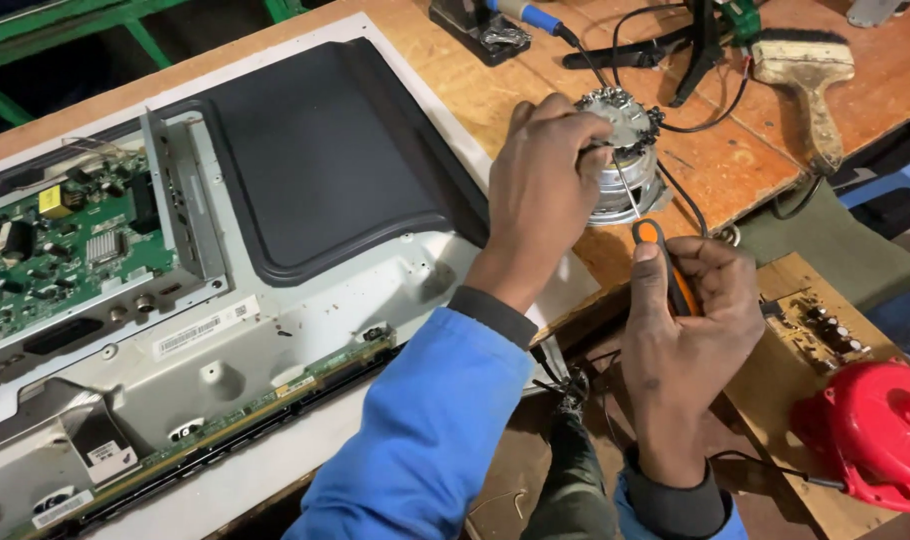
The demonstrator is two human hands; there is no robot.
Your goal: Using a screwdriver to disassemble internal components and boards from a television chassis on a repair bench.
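Right hand (690, 320) closed around an orange-handled screwdriver (665, 262), blade tip up against the small metal motor (623, 160) at the bench edge. Left hand (545, 185) clamped over the motor's top, fingers wrapped tight. Risk: blade slipping off into the left fingers, or motor tipping off the edge, given its perch. Left of it, opened television back (315, 160) with green circuit board (65, 250). Beyond, black cables (675, 120), paintbrush (810, 80) crowding the bench.

Illumination: even, moderately bright, cool overhead light. Shadows under the hands are soft and short. Mild glare on the metal motor housing (625, 180). Focus sharp at centre; far left corner dim; slight wide-angle stretch at edges.
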